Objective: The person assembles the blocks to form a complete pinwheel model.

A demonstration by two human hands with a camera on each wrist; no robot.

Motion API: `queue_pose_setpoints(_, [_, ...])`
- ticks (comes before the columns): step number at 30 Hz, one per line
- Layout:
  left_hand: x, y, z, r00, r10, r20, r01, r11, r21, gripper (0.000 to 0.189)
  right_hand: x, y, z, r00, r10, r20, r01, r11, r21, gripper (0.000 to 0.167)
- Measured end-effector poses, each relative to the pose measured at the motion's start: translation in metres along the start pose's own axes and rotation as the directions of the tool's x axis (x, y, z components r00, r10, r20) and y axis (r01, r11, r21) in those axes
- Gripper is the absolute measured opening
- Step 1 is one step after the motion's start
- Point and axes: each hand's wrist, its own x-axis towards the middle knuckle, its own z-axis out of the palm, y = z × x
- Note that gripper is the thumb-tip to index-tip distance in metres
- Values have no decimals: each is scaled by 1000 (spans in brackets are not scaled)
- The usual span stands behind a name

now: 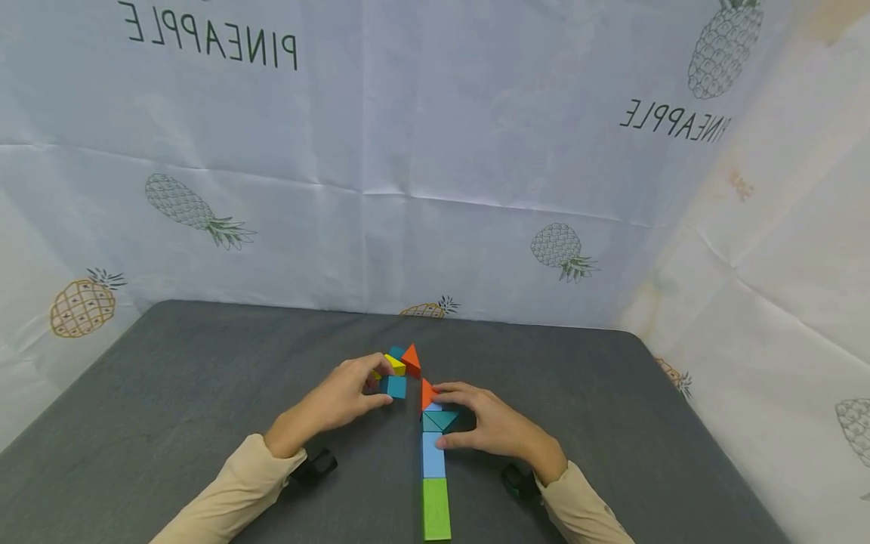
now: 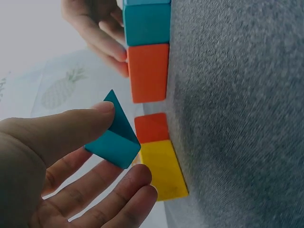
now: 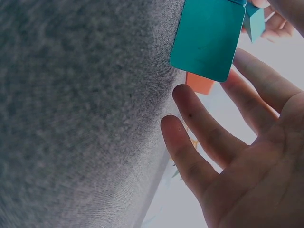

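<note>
My left hand (image 1: 345,391) pinches a blue triangular block (image 2: 116,135) between thumb and fingers, raised off the table in the left wrist view. Beside it runs a line of blocks: an orange triangle (image 1: 427,394), teal triangles (image 1: 435,421), a light blue block (image 1: 431,455) and a green block (image 1: 436,510). Along the right side of that line lies my right hand (image 1: 499,423), fingers spread and extended. Its thumb is at the light blue block and its fingertips are by the orange triangle; firm contact is unclear. Near the right fingers stands a teal block face (image 3: 206,38).
Beyond my left hand are another orange triangle (image 1: 411,361), a yellow block (image 1: 396,365) and a blue piece (image 1: 396,352), partly hidden. The dark grey table (image 1: 578,378) ends at a pineapple-print cloth (image 1: 462,151) behind it.
</note>
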Motion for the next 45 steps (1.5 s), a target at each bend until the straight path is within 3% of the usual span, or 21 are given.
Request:
queue_pose_setpoints(19, [1,0,11,996,45,77,-47,999,23,29,0,0,-1,1000,3,6,-3,1000,6,66])
queue_pose_setpoints(45, [-1,-4,15,978,122,170,-118,993,-30,41,-2,1,-1,1000,-20,8,20,1000,18,65])
